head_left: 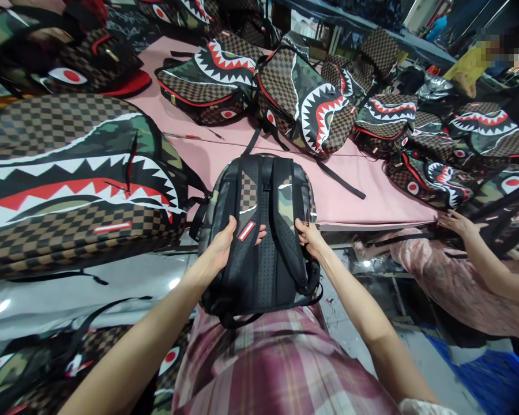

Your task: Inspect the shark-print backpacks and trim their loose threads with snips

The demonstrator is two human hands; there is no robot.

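Note:
A backpack (266, 276) rests against the table's near edge and my lap, its black padded back and two shoulder straps facing me. My left hand (226, 241) is closed round the left shoulder strap, which carries a small red-and-white label (246, 231); fingertips show at the strap's inner side. With my right hand (308, 235) I pinch the outer edge of the right shoulder strap (286, 216). Checkered and camouflage patches show on the upper straps. The backpack's front is hidden from me.
A pink table (216, 151) stretches ahead, bearing several shark-mouth backpacks (285, 86). A large checkered backpack (69, 173) stands close on the left, with more bags below it. At right, a co-worker's hand (461, 225) touches a bag. A blue crate-like object (480, 372) lies low at right.

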